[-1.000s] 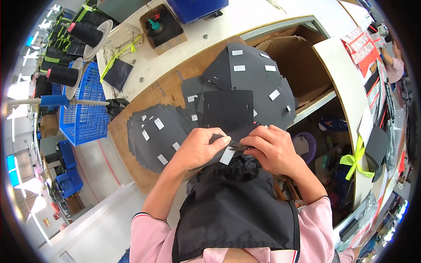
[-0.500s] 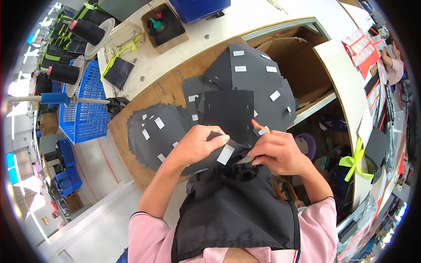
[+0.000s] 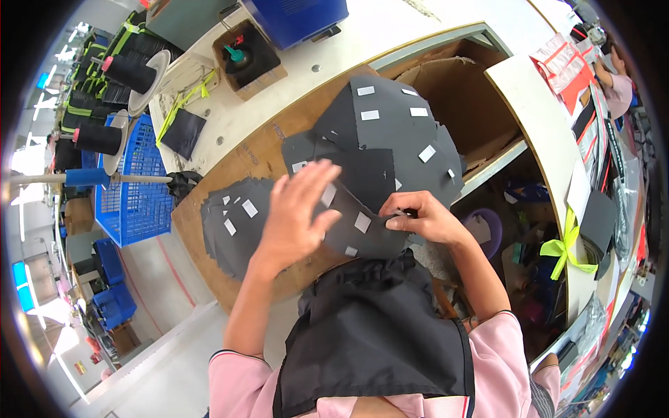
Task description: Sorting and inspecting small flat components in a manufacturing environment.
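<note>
My left hand is open over the dark grey fabric pieces, its fingers stretched and slightly blurred. Between my hands lies a dark fabric piece with white labels, near my lap. My right hand is closed, its thumb and forefinger pinching at this piece's right edge. A small dark, shiny bit shows at those fingertips; I cannot make out what it is. Beyond my hands, a large stack of dark fabric pieces with white labels covers the board. Another stack lies to the left.
A wooden board carries the stacks. Behind it are a cardboard box and a blue case. Black thread cones and a blue basket stand left. An open compartment with a carton lies right.
My left hand has let go of the fabric piece, opened and risen away. My right hand has moved up slightly; the orange-tipped tool seen in it before no longer shows. The fabric piece lies flatter.
</note>
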`<state>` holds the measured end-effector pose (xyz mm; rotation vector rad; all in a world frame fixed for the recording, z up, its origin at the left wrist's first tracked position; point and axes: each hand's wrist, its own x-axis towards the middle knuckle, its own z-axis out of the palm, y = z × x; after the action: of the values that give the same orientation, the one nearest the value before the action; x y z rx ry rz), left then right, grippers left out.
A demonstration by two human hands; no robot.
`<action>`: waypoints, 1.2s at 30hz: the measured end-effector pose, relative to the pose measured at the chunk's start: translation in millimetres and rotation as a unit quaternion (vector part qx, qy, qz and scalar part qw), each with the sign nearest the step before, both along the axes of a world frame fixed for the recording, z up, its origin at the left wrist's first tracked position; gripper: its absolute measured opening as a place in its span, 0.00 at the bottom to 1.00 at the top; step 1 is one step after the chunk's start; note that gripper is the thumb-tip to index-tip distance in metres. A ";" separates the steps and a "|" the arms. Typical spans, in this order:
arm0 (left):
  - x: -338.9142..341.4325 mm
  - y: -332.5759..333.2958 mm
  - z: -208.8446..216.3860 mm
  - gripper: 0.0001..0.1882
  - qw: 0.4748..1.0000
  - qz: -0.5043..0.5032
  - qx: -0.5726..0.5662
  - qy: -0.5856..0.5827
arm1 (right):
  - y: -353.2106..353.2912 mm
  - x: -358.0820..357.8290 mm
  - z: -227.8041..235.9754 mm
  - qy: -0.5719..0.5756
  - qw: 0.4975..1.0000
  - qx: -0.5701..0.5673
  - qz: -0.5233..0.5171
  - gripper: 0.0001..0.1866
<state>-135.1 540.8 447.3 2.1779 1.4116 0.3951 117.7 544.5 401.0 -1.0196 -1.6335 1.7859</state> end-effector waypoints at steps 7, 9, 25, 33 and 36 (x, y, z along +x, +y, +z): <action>9.0 3.1 -25.2 0.11 0.960 -0.109 -0.184 -0.182 | 5.2 5.5 -6.8 0.065 0.985 -0.161 0.014 0.07; 15.7 0.7 -16.7 0.11 0.853 0.030 -0.422 -0.306 | -1.0 0.2 -6.9 0.045 0.981 -0.184 -0.042 0.08; 32.5 -11.8 -0.9 0.09 0.832 0.153 -0.401 -0.351 | -31.1 -13.8 30.3 -0.201 0.899 0.347 -0.173 0.16; 28.9 -11.5 -1.5 0.08 0.850 0.140 -0.403 -0.309 | -30.8 -13.4 19.9 -0.219 0.850 0.451 -0.163 0.17; 30.3 -12.7 0.1 0.09 0.864 0.136 -0.371 -0.311 | -31.5 -17.1 19.6 -0.157 0.841 0.465 -0.227 0.17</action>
<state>-104.9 528.1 447.5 1.0926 1.2051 0.4923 100.5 513.1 420.6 -1.0834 -1.9014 0.3879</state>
